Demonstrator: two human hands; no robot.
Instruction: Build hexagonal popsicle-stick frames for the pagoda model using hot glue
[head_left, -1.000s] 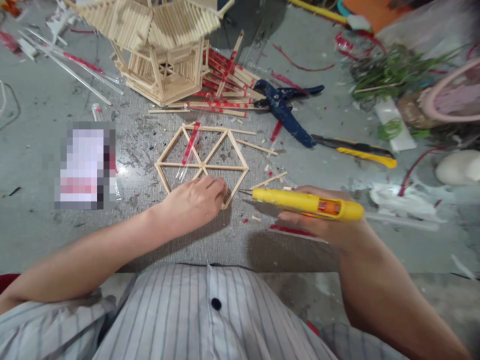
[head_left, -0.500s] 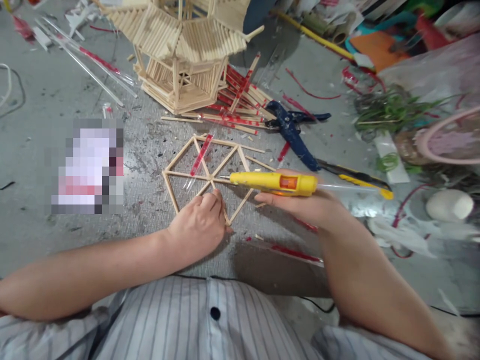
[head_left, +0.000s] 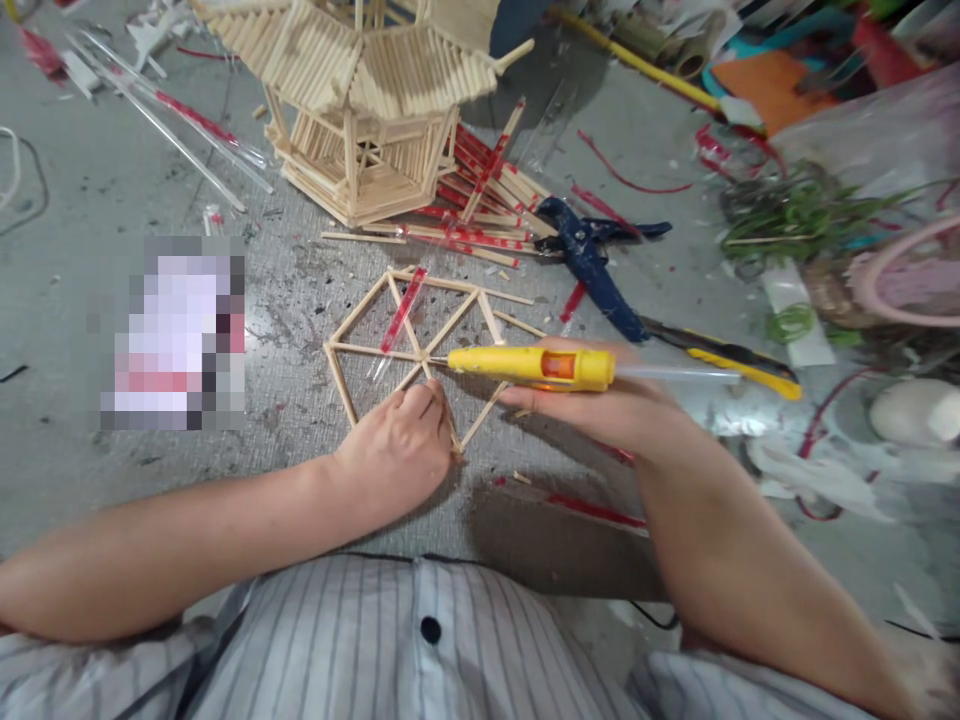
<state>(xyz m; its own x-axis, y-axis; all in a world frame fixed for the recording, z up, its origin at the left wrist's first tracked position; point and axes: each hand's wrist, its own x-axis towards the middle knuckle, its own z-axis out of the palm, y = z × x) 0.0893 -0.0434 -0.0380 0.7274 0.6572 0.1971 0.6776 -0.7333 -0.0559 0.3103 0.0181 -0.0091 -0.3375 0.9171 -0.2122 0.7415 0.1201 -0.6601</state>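
glue gun (head_left: 532,367) gripped in my right hand (head_left: 600,405), nozzle at hub of one hexagonal stick frame (head_left: 358,308); my left hand (head_left: 397,450) fingers pinch its near side; pink basket's (head_left: 870,262) contents unclear.

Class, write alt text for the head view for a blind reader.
A right hand aims a yellow glue gun at the centre of a hexagonal stick frame, which the left hand holds on a littered table. A stick pagoda stands behind.

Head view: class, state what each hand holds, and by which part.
Right hand grips the yellow glue gun from beneath, around its handle. Left hand pins the flat hexagonal wooden-stick frame at a near spoke; whether it grips is unclear.
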